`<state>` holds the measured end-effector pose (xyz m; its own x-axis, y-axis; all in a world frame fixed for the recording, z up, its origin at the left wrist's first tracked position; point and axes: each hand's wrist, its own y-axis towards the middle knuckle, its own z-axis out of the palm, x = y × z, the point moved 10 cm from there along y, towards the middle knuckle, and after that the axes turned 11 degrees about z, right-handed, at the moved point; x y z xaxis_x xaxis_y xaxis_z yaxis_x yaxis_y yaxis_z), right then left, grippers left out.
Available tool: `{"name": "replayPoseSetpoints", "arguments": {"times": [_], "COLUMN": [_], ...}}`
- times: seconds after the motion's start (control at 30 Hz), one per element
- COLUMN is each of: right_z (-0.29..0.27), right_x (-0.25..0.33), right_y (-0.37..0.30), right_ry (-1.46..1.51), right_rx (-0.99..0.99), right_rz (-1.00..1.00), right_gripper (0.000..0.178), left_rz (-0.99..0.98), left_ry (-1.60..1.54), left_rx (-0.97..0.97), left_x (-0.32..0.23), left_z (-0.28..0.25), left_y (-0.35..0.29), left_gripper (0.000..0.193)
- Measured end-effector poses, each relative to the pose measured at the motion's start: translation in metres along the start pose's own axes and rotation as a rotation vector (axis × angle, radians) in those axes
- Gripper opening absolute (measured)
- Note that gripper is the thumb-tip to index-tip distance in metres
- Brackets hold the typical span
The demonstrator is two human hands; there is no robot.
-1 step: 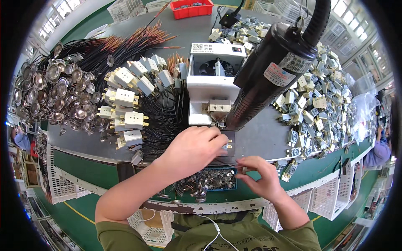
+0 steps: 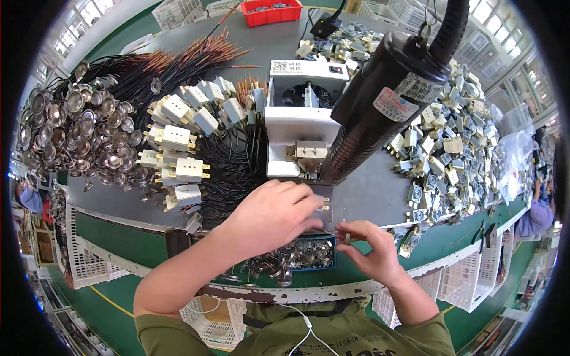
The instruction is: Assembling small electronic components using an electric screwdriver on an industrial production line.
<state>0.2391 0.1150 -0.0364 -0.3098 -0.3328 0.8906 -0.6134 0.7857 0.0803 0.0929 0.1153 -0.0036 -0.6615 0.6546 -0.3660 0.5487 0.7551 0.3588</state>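
My left hand (image 2: 274,215): cupped, palm down, over a small cream switch block with brass prongs (image 2: 321,202), which sits on the grey table (image 2: 368,193) just in front of the white fixture (image 2: 301,121); whether my fingers actually pinch it I cannot tell.

My right hand (image 2: 369,248): close beside the left, thumb and forefinger pinched on a tiny metal piece (image 2: 348,237).

Below both hands: blue tray of small metal parts (image 2: 300,254), well stocked.

Hanging above the fixture: black powered screwdriver (image 2: 386,98), touched by neither hand.

Left of the fixture: cream switch blocks with black wires attached (image 2: 178,139), a good number, which I judge to be the finished lot.

Far left: heap of round metal caps (image 2: 71,127).

Right: large pile of loose small switch parts (image 2: 451,145), which I judge to be work remaining; plenty is left.

Far edge: red bin (image 2: 270,12).
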Motion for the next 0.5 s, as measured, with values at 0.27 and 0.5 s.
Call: {"name": "replayPoseSetpoints", "arguments": {"times": [0.27, 0.5], "right_z": [0.014, 0.041], "right_x": [-0.023, -0.030], "right_y": [0.031, 0.033], "right_ry": [0.078, 0.758], "right_rx": [0.270, 0.462], "right_rz": [0.389, 0.593], "right_gripper": [0.029, 0.038], "left_rz": [0.071, 0.039], "left_ry": [-0.077, -0.099], "left_rx": [0.173, 0.168], "left_x": [0.001, 0.003], "left_z": [-0.001, -0.019], "left_y": [-0.020, -0.020], "left_gripper": [0.031, 0.028]}}
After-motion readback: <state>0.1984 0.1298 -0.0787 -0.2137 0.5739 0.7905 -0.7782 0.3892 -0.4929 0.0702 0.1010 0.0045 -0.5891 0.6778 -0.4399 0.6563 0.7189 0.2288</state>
